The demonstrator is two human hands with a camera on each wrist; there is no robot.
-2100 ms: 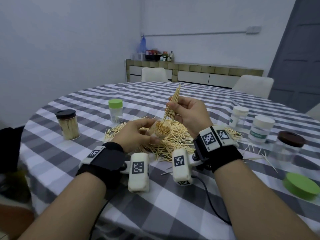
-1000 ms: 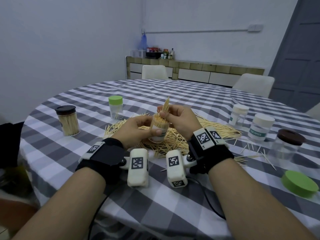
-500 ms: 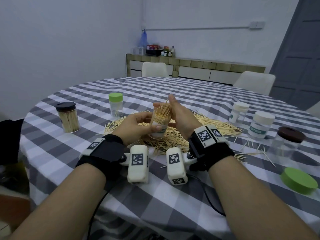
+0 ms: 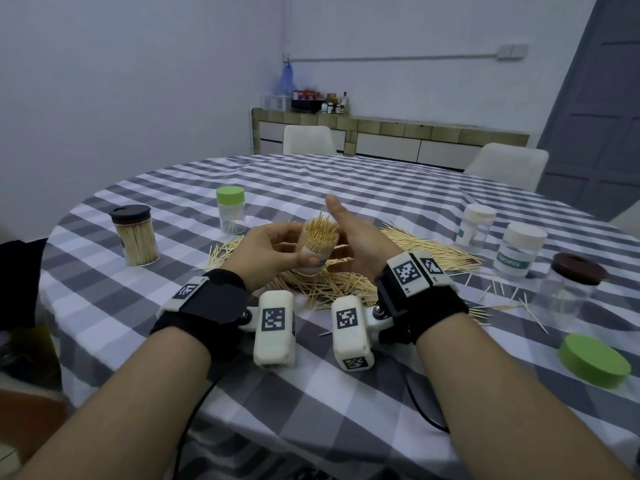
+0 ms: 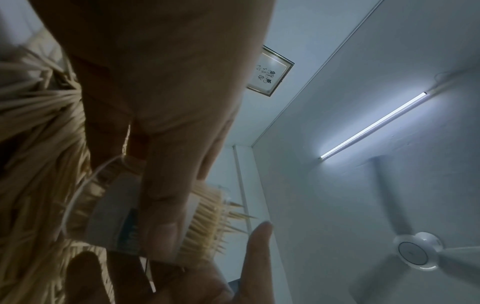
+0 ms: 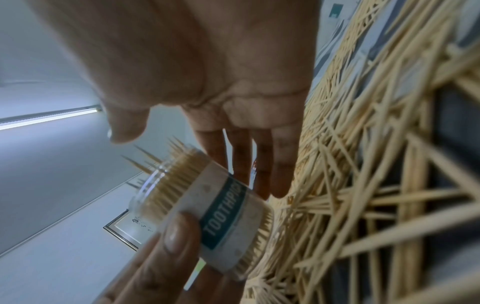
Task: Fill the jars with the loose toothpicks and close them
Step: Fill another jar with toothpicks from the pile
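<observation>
**Bundle released into jar; right hand now free**

Head view. The left hand [image 4: 266,252] grips the labelled toothpick jar [image 4: 317,249], fingers and thumb curled round its wall, holding it tilted just above the loose toothpick pile [image 4: 346,282] on the desk [image 4: 311,393]. The right hand [image 4: 353,240] stands beside the jar with fingers straight and empty. About two seconds earlier this hand pinched a bundle of toothpicks above the jar mouth; one second earlier it was pushing them in. The bundle is now in the jar, which looks packed to the rim, with several tips standing proud. A loose green lid [image 4: 594,360] lies at the near right of the desk; whether it fits this jar cannot be told. Other jars, capped, stand to the left and right.

Left wrist view. The left hand's fingers [image 5: 161,205] wrap the jar [image 5: 111,216]. Toothpick tips project past the mouth. A straight finger of the right hand [image 5: 255,246] stands near them.

Right wrist view. The right hand [image 6: 207,72] is flat and holds nothing; its fingers [image 6: 280,164] pass behind the jar [image 6: 207,205]. Contact cannot be confirmed.

Judgement: filling of this jar appears complete. The proud tips probably need levelling before a lid will seat. A large pile remains for the other jars.
</observation>
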